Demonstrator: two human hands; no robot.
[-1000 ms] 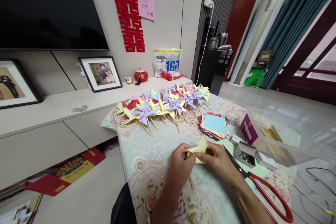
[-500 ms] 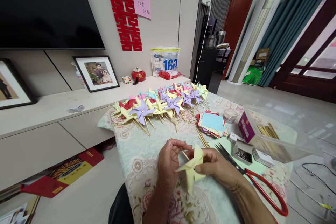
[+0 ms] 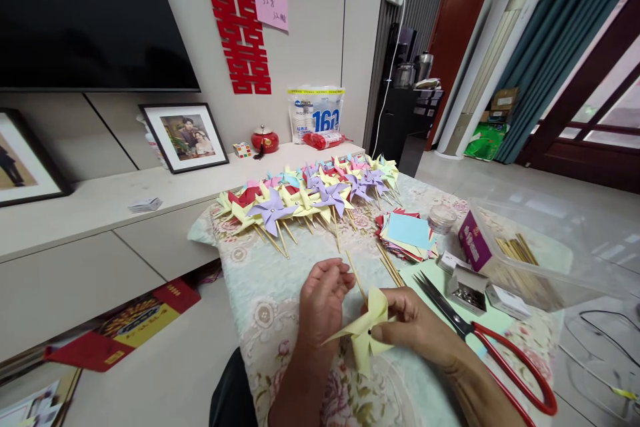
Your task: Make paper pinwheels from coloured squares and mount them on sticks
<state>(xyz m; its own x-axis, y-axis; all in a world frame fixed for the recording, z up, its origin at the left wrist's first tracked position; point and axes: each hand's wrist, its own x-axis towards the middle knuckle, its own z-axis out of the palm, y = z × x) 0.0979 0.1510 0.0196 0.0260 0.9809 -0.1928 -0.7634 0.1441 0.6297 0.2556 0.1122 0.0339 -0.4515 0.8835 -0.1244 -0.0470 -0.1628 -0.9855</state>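
My right hand [image 3: 413,327] pinches a pale yellow paper pinwheel [image 3: 364,337], thumb close to the dark pin at its centre. A thin wooden stick [image 3: 355,272] slants up from behind the blades toward the far side of the table. Beside it, my left hand [image 3: 323,297] is empty, palm turned up and fingers loosely curled but not closed. Scissors with red handles [image 3: 473,330] lie just right of my right hand. Several loose sticks [image 3: 390,265] rest on the tablecloth beyond it.
Finished pinwheels [image 3: 300,203] cover the table's far side. To the right are a stack of coloured paper [image 3: 407,230], a small open box of metal pins [image 3: 467,290], and a clear plastic bin [image 3: 505,260] with sticks. A white cabinet [image 3: 175,197] runs behind.
My left hand's fingers have drawn back from the stick, and more of the stick shows. The pinwheel has tilted and sits slightly lower in my right hand.
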